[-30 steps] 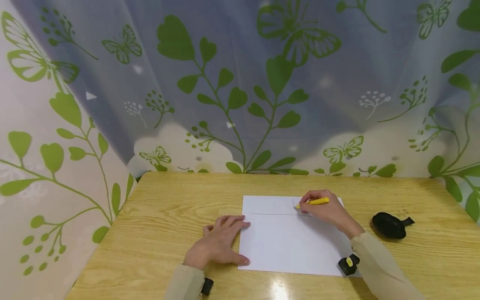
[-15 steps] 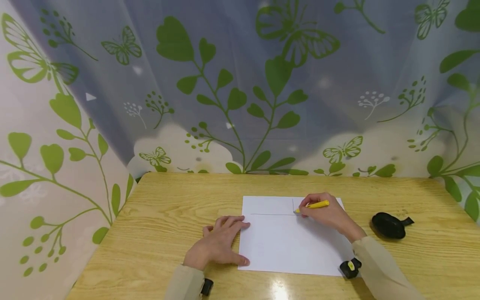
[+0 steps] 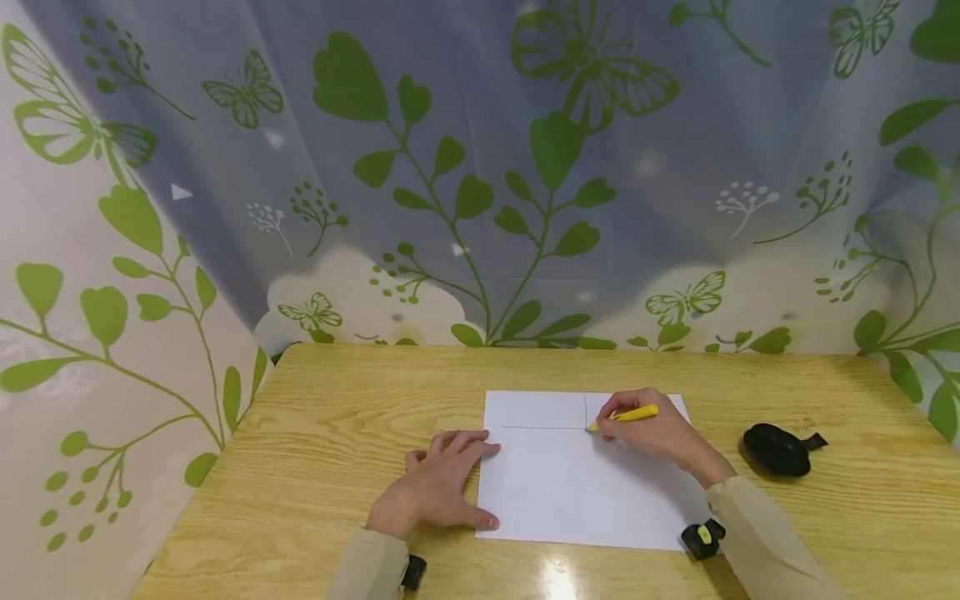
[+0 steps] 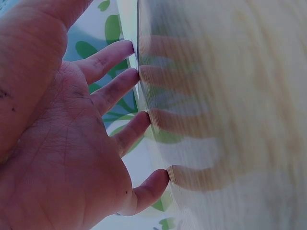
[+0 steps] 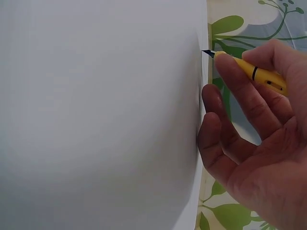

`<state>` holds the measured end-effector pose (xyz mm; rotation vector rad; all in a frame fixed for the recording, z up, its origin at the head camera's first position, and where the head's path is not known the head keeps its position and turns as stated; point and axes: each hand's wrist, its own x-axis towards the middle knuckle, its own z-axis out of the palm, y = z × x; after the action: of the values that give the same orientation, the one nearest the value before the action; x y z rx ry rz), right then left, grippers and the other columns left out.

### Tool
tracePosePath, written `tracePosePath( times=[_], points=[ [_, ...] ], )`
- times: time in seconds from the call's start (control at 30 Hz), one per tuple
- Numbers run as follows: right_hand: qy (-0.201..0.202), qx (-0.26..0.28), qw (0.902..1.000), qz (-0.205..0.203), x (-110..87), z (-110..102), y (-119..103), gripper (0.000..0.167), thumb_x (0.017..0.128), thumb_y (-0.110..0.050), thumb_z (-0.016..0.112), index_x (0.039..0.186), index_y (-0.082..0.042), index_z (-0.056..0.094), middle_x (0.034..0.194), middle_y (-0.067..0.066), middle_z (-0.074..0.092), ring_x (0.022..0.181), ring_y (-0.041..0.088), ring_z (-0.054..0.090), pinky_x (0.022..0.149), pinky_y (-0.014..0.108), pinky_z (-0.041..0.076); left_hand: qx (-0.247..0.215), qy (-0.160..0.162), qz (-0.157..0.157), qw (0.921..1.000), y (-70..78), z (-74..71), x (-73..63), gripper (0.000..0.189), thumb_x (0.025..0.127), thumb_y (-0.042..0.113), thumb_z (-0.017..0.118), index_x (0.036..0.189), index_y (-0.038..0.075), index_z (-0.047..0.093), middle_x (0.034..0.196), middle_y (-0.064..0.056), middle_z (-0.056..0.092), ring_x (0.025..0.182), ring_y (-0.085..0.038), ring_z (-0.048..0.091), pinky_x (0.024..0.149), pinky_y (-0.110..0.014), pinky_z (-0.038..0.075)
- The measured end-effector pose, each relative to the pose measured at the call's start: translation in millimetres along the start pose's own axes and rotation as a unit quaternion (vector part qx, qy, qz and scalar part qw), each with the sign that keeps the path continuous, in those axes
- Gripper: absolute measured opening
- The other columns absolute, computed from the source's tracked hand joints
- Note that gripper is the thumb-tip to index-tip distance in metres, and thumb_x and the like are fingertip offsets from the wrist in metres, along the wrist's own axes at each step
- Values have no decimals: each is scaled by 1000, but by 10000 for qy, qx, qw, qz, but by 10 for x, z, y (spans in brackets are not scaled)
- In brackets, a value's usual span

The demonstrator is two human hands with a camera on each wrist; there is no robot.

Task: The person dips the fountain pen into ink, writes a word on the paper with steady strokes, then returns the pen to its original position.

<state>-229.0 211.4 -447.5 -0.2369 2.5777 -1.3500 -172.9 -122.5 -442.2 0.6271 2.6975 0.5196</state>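
Note:
A sheet of white paper (image 3: 555, 492) lies on the wooden table, bearing a thin horizontal line and a short vertical line that meets it from above. My right hand (image 3: 656, 429) pinches a yellow fountain pen (image 3: 636, 412), its nib at the foot of the vertical line. In the right wrist view the pen's dark nib touches the paper, and the lower fingers rest against the sheet. My left hand (image 3: 438, 483) is spread at the paper's left edge, thumb and index fingertips on the sheet. The left wrist view shows its other fingertips (image 4: 158, 179) resting on the glossy tabletop.
To the right of the paper lies a black oval object (image 3: 777, 451) with a short tab. A black wrist camera (image 3: 701, 540) sits by the paper's lower right corner. A curtain (image 3: 480, 208) printed with leaves and butterflies stands behind the table (image 3: 337, 400).
My right hand has moved the pen down a little, and the vertical line now reaches the horizontal one. The left hand stays where it was.

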Motion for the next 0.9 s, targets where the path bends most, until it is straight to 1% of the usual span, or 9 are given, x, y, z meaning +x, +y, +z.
tracePosePath(
  times=[0.23, 0.5, 0.73, 0.9],
  points=[
    [-82, -40, 9999, -65, -18, 11, -5, 15, 91, -25, 75, 94, -10, 76, 84, 4, 74, 73, 17, 57, 65, 27, 44, 21, -26, -24, 10000, 0, -4, 12, 93, 77, 57, 84, 154, 26, 43, 167, 5, 30, 151, -37, 26, 102, -73, 31],
    [-255, -16, 9997, -20, -38, 47, -15, 14, 90, -24, 76, 94, -11, 75, 81, 3, 74, 69, 16, 53, 61, 26, 41, 6, -39, -36, 10000, -4, -3, 19, 93, 77, 57, 84, 154, 26, 43, 167, 4, 30, 151, -37, 25, 102, -72, 30],
    [-394, -26, 9990, -210, -58, 68, -10, 12, 90, -21, 75, 94, -9, 74, 80, 4, 75, 67, 14, 53, 61, 25, 42, -33, -21, -30, 10000, 1, -2, 10, 93, 76, 57, 85, 154, 26, 44, 166, 4, 30, 151, -37, 25, 102, -73, 30],
    [-514, -60, 9981, -341, -78, 81, -3, 13, 91, -21, 75, 94, -9, 74, 80, 4, 75, 66, 14, 53, 60, 24, 42, -49, -19, -44, 10000, 8, 1, 0, 93, 76, 56, 85, 154, 25, 44, 166, 4, 31, 151, -37, 25, 103, -73, 29]
  ],
)
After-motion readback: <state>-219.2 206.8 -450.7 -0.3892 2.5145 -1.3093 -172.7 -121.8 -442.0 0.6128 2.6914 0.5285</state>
